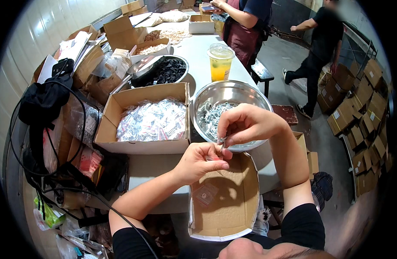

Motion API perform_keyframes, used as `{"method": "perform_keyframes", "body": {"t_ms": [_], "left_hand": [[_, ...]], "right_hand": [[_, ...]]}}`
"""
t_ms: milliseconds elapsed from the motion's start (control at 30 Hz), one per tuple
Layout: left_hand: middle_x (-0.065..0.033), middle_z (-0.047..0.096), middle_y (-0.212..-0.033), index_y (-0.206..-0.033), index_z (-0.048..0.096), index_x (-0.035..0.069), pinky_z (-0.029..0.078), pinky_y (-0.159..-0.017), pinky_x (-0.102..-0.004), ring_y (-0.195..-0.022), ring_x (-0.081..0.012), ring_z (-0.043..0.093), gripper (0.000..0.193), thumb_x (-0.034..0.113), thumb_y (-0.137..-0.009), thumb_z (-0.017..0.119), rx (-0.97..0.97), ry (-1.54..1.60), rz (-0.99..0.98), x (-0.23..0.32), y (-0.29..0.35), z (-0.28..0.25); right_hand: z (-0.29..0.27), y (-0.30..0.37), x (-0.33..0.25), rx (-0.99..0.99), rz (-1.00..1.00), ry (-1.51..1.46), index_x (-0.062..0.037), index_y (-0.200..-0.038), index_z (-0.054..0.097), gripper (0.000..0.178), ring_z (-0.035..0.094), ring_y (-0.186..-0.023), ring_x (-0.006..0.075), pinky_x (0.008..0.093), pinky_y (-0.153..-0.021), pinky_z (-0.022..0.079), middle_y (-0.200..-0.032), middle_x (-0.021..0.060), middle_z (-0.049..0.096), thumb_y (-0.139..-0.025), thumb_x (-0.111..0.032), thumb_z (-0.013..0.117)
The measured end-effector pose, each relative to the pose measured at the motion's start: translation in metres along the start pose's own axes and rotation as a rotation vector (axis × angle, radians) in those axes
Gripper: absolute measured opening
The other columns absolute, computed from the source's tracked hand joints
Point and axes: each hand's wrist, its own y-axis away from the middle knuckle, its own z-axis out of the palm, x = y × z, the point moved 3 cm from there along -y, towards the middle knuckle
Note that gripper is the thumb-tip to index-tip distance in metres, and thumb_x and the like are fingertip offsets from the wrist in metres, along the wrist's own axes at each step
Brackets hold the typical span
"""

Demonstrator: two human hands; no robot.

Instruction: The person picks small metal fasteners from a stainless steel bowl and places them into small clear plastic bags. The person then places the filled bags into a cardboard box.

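Observation:
My left hand (196, 163) pinches a small clear zip bag (214, 159) with a red strip, above a shallow cardboard tray (233, 211). Just above it, my right hand (248, 124) is closed, its fingertips pinching a small metal screw (223, 141) at the bag's mouth; how many pieces it holds is hidden. Another little clear bag (206, 194) with a small pale piece in it lies in the tray. Behind my right hand stands a steel bowl (262, 100) of loose silvery screws (209, 116). A cardboard box (142, 148) full of packed clear bags (153, 118) sits left of the bowl.
A cup of yellow drink (220, 62) stands behind the bowl. Farther back are a bowl of black parts (164, 69) and open boxes (151, 48). Black cables (79, 190) hang at the left. One person (248, 26) stands by the table; another (321, 52) walks past stacked cartons (362, 125).

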Motion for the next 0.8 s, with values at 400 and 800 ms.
{"method": "perform_keyframes", "body": {"t_ms": [400,800], "left_hand": [[0.003,0.059,-0.09,-0.099,0.062,0.004,0.046,-0.079,-0.0235,-0.087,-0.0062,0.055,0.02,0.005,-0.083,0.074,0.006,-0.159,-0.157,0.0,0.001,0.001],[-0.0036,0.061,-0.1,-0.105,0.061,0.001,0.048,-0.086,-0.0272,-0.094,-0.0105,0.057,0.032,0.022,-0.086,0.075,-0.09,-0.124,-0.045,-0.005,0.005,-0.004]], "right_hand": [[0.031,-0.004,-0.014,0.075,-0.059,0.8,-0.0037,-0.09,0.069,0.017,0.065,-0.077,0.0313,0.0367,-0.071,0.052,-0.085,0.0122,0.064,-0.074,-0.008,0.073],[0.04,-0.005,-0.02,0.07,-0.198,0.772,-0.003,-0.088,0.067,0.017,0.061,-0.089,0.0322,0.0387,-0.077,0.051,-0.097,0.0129,0.061,-0.072,-0.008,0.073]]}}
